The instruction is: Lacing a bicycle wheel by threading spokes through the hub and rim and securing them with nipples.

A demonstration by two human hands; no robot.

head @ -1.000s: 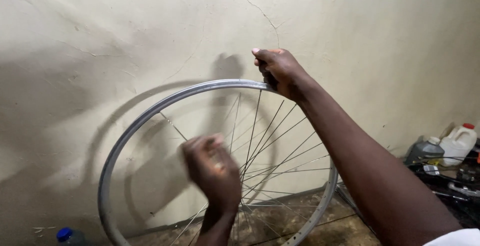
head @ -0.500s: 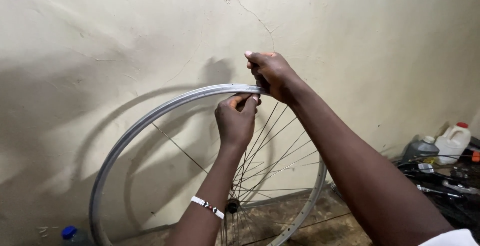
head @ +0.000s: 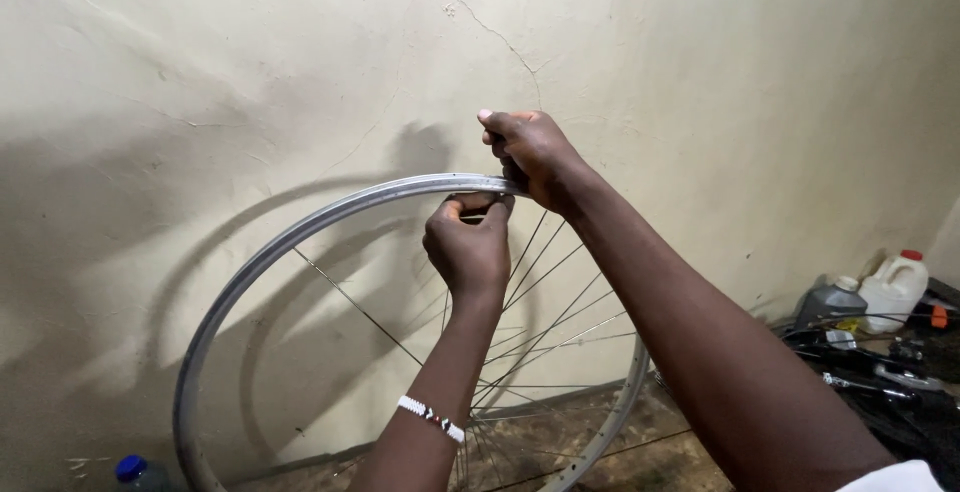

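Note:
A silver bicycle wheel rim [head: 300, 237] with thin spokes [head: 545, 322] stands upright in front of a cream wall. My right hand [head: 535, 157] grips the top of the rim from above. Just below the rim's inner edge, my left hand [head: 470, 247] is closed, its fingertips pinched at the point where a spoke meets the rim. A beaded band circles my left wrist. What the left fingers hold is hidden.
A white jug with a red cap [head: 897, 287] and a grey container [head: 830, 304] stand at the right by dark bicycle parts [head: 880, 372]. A blue bottle cap [head: 130, 469] shows at the lower left. The cracked wall [head: 250, 72] is close behind the wheel.
My left hand rose from the spokes near the hub up to the rim's inner edge under my right hand. The right hand stayed on the rim's top.

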